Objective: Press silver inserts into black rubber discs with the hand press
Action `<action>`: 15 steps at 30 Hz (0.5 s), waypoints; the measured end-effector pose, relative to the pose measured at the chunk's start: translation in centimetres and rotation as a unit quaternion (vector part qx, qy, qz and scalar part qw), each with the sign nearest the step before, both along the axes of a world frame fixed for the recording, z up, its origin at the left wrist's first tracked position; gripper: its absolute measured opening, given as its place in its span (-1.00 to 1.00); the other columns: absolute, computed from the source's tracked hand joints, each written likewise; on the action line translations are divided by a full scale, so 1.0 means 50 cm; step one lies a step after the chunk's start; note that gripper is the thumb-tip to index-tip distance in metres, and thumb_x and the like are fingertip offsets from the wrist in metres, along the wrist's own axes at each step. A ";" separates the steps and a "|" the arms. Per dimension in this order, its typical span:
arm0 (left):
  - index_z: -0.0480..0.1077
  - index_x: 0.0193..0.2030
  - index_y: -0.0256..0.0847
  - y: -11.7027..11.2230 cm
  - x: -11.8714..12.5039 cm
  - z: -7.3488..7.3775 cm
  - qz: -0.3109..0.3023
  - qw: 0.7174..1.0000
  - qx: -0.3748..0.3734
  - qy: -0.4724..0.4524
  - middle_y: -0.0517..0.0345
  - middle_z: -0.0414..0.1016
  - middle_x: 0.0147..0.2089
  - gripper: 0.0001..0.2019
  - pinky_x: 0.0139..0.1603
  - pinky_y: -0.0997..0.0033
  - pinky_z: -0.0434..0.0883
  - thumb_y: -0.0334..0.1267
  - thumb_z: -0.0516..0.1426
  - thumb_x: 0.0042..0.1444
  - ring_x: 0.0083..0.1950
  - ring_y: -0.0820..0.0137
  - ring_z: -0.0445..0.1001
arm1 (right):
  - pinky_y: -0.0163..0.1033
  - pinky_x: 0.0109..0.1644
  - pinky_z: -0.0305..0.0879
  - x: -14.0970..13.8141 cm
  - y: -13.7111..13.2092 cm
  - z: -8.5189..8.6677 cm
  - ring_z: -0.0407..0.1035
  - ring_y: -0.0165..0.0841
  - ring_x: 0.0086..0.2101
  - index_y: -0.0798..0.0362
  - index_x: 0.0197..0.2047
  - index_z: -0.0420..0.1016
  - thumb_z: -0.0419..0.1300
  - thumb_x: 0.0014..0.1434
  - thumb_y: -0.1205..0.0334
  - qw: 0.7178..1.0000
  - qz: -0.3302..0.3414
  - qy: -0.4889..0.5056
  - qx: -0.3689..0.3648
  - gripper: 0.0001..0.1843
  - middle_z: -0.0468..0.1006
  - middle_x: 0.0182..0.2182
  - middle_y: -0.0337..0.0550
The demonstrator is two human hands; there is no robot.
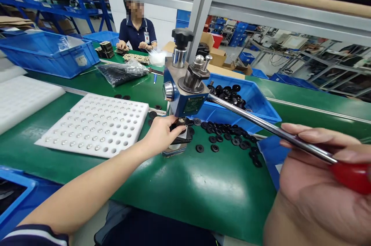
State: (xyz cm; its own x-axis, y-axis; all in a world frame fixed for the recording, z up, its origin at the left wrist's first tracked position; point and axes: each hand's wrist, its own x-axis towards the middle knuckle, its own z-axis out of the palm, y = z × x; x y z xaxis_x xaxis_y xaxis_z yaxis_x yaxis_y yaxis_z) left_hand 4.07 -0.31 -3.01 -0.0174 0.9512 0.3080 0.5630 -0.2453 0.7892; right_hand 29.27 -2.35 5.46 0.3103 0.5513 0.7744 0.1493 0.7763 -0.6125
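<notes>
A blue hand-lever press [185, 87] with a black knob on top stands on the green bench. Under its head, my left hand [160, 132] pinches a small black part [175, 125] between thumb and forefinger, partly hidden by the fingers. My right hand [321, 176] is closed loosely, palm up, around the press's steel lever [261, 122] near its red grip [353, 176]. Several loose black wheel-like discs [214, 148] lie just right of the press base. Left of the press lies a white foam tray [95, 122] with rows of small round metal parts and several bare holes at its right side.
Behind the press, a blue bin [249, 111] holds more black discs. A black plastic bag [123, 71], a large blue crate [49, 55] and another white foam sheet [26, 99] lie left. A co-worker [137, 31] sits across the bench. A metal frame crosses overhead.
</notes>
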 end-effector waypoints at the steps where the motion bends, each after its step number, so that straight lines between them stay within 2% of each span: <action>1: 0.58 -0.25 -0.24 -0.001 0.001 0.001 0.002 1.000 -0.004 -0.001 0.05 0.66 -0.27 -0.82 -0.17 0.32 0.45 -0.18 0.20 0.17 -0.23 0.20 0.59 | 0.07 -0.26 0.49 0.001 -0.001 -0.006 0.45 -0.23 -0.41 -0.01 -0.55 0.27 0.19 0.14 0.11 1.000 0.002 0.015 0.013 -0.71 0.22 -0.59 -0.31; 4: 0.58 -0.27 -0.24 -0.004 0.005 0.003 0.011 1.000 -0.010 0.001 0.05 0.66 -0.28 -0.83 -0.21 0.35 0.43 -0.20 0.21 0.17 -0.23 0.21 0.59 | 0.00 -0.43 0.46 0.005 -0.003 -0.026 0.50 -0.13 -0.40 0.01 -0.60 0.34 0.14 0.06 0.22 1.000 0.007 0.028 0.010 -0.78 0.32 -0.62 -0.24; 6: 0.57 -0.29 -0.24 -0.006 0.006 0.004 0.016 1.000 -0.009 0.005 0.06 0.66 -0.30 -0.84 -0.24 0.37 0.41 -0.21 0.21 0.17 -0.25 0.23 0.58 | -0.05 -0.48 0.42 0.004 -0.004 -0.045 0.52 -0.12 -0.38 0.02 -0.60 0.37 0.10 0.01 0.29 0.999 -0.002 0.024 0.021 -0.82 0.43 -0.57 -0.18; 9: 0.56 -0.33 -0.24 -0.008 0.008 0.006 0.027 0.999 -0.005 0.020 0.08 0.64 -0.33 -0.86 -0.32 0.40 0.36 -0.22 0.22 0.16 -0.31 0.27 0.55 | 0.01 -0.44 0.45 -0.003 -0.004 -0.078 0.54 -0.10 -0.35 0.04 -0.53 0.46 0.06 -0.03 0.36 0.998 0.003 0.022 0.063 -0.82 0.58 -0.44 -0.10; 11: 0.54 -0.36 -0.25 -0.010 0.009 0.007 0.034 0.999 -0.002 0.031 0.07 0.63 -0.35 -0.86 -0.35 0.41 0.33 -0.25 0.23 0.16 -0.35 0.29 0.53 | 0.11 -0.35 0.49 -0.006 -0.006 -0.090 0.55 -0.08 -0.32 0.04 -0.51 0.51 0.05 -0.02 0.40 0.996 0.009 0.024 0.081 -0.78 0.60 -0.41 -0.09; 13: 0.53 -0.38 -0.26 -0.011 0.011 0.007 0.040 0.999 0.001 0.036 0.06 0.62 -0.36 -0.86 -0.36 0.41 0.31 -0.27 0.23 0.16 -0.38 0.31 0.52 | 0.16 -0.29 0.50 -0.007 -0.012 -0.087 0.55 -0.05 -0.28 0.04 -0.50 0.55 0.07 -0.03 0.44 0.997 0.003 0.019 0.070 -0.76 0.59 -0.42 -0.08; 15: 0.52 -0.39 -0.25 -0.012 0.012 0.005 0.043 0.998 0.005 0.034 0.06 0.62 -0.36 -0.87 -0.35 0.41 0.32 -0.28 0.23 0.16 -0.37 0.32 0.51 | 0.18 -0.23 0.51 -0.004 -0.022 -0.072 0.54 -0.03 -0.22 0.03 -0.48 0.59 0.09 -0.04 0.47 1.000 -0.002 0.006 0.023 -0.74 0.59 -0.38 -0.05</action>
State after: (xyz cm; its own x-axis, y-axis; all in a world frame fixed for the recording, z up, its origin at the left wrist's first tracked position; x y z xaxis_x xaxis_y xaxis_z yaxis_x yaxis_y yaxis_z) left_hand 4.68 -0.88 -2.75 -0.0784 0.9437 0.3213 0.6343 -0.2014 0.7464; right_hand 29.07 -3.43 1.85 0.3210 0.5137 0.7957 0.1452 0.8035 -0.5773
